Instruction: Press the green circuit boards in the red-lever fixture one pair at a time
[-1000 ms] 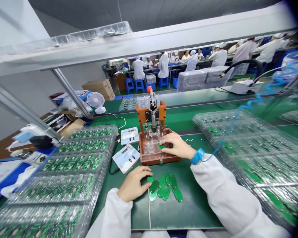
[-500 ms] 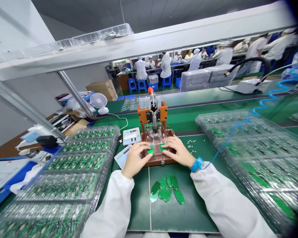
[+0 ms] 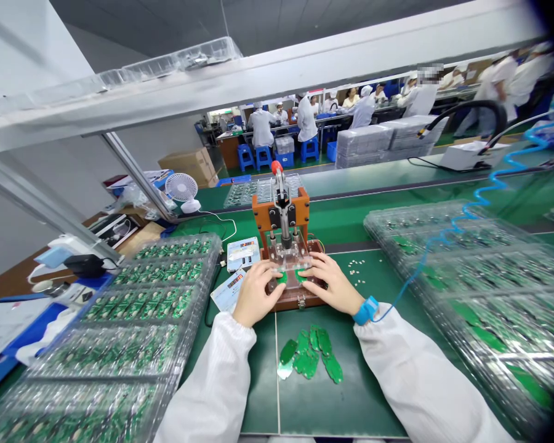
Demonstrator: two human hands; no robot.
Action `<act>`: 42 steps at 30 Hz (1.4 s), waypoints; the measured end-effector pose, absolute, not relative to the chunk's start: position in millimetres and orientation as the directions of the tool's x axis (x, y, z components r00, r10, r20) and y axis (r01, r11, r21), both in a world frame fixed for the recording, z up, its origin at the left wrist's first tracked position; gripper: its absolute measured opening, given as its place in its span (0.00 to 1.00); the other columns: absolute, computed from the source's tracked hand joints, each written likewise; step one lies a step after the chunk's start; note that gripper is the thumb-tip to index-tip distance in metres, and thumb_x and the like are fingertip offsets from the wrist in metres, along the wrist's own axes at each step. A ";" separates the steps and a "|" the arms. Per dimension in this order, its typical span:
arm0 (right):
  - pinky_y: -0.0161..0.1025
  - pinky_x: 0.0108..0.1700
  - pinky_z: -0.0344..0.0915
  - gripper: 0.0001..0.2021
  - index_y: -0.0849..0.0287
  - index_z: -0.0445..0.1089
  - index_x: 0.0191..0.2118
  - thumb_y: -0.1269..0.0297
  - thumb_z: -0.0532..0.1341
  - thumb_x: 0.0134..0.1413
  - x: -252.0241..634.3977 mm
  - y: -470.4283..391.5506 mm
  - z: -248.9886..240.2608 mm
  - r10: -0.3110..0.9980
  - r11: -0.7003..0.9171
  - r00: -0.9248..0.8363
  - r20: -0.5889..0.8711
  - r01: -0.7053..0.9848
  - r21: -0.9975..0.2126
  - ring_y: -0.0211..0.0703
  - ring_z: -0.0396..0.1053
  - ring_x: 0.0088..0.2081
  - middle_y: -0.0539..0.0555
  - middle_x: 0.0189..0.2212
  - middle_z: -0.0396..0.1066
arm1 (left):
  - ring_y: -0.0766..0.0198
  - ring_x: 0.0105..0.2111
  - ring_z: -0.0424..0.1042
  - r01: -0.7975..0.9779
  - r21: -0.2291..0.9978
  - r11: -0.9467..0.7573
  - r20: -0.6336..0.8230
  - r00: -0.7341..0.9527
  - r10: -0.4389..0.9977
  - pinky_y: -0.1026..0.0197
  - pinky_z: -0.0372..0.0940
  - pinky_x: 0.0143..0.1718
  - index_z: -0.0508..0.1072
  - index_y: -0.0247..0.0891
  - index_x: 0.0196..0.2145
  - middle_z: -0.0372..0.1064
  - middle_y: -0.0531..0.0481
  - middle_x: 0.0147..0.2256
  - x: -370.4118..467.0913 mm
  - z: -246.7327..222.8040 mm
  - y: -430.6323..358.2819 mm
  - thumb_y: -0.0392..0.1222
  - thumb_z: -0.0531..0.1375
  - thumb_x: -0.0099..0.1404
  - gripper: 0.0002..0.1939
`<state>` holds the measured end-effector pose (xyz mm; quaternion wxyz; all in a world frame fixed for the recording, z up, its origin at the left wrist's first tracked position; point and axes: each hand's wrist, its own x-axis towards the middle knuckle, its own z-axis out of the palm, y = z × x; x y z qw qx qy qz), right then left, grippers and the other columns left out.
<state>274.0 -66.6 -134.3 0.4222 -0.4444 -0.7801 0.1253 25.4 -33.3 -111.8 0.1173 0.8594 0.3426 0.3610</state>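
Observation:
A toggle-clamp test fixture (image 3: 300,208) with an orange frame, a red-tipped lever and a clear plate stands in front of me. My left hand (image 3: 253,294) has its thumb and fingers around a small green circuit board (image 3: 282,277) on the fixture's bed. Beside it, my right hand (image 3: 336,288) grips another green circuit board (image 3: 300,275) the same way; a blue wrist strap (image 3: 365,311) circles that wrist. The fingertips partly cover both boards. Closer to me, several loose green circuit boards (image 3: 310,357) lie in a pile on the mat.
Clear trays of circuit boards flank me, a left tray stack (image 3: 203,295) and a right tray stack (image 3: 373,231). Two display boxes, one a blue-white meter (image 3: 226,294), sit left of the fixture. A white fan (image 3: 181,187) stands behind. The coiled blue cord (image 3: 425,255) runs off right.
Both hands remain at the boards on the fixture bed, with the fingers shifted slightly. My left forearm has moved a little to the right. The view has shifted slightly.

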 end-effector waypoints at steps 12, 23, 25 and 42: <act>0.49 0.53 0.73 0.15 0.53 0.66 0.52 0.50 0.56 0.68 293.4 -30.8 -63.3 0.687 0.497 0.315 0.655 0.455 -0.739 0.49 0.74 0.51 0.59 0.49 0.75 | 0.55 0.37 0.74 0.307 0.331 -0.892 0.700 0.554 0.450 0.51 0.70 0.41 0.75 0.39 0.39 0.76 0.44 0.35 45.2 -113.8 -74.3 0.39 0.57 0.69 0.07; 0.63 0.60 0.66 0.36 0.66 0.74 0.46 0.31 0.53 0.62 261.7 70.8 94.9 0.917 0.398 -0.135 0.376 0.248 -0.883 0.54 0.77 0.47 0.60 0.34 0.79 | 0.47 0.64 0.65 0.102 0.300 -0.948 0.534 0.806 0.255 0.43 0.62 0.66 0.76 0.36 0.48 0.72 0.38 0.57 63.2 -143.3 -81.1 0.41 0.60 0.67 0.13; 0.58 0.56 0.71 0.32 0.67 0.74 0.45 0.36 0.57 0.64 255.5 62.8 108.6 0.888 0.454 -0.180 0.423 0.197 -0.869 0.48 0.77 0.42 0.56 0.33 0.77 | 0.48 0.64 0.65 0.104 0.314 -0.944 0.531 0.805 0.265 0.43 0.63 0.66 0.76 0.37 0.47 0.72 0.39 0.56 62.8 -142.5 -81.5 0.40 0.60 0.67 0.12; 0.47 0.62 0.68 0.18 0.52 0.65 0.64 0.66 0.53 0.73 225.3 -83.3 33.4 0.456 0.763 -0.214 0.864 0.594 -0.255 0.47 0.71 0.60 0.55 0.58 0.74 | 0.50 0.64 0.65 0.133 0.275 -0.952 0.538 0.799 0.267 0.47 0.63 0.66 0.77 0.36 0.44 0.74 0.42 0.54 67.2 -145.0 -81.8 0.42 0.60 0.68 0.11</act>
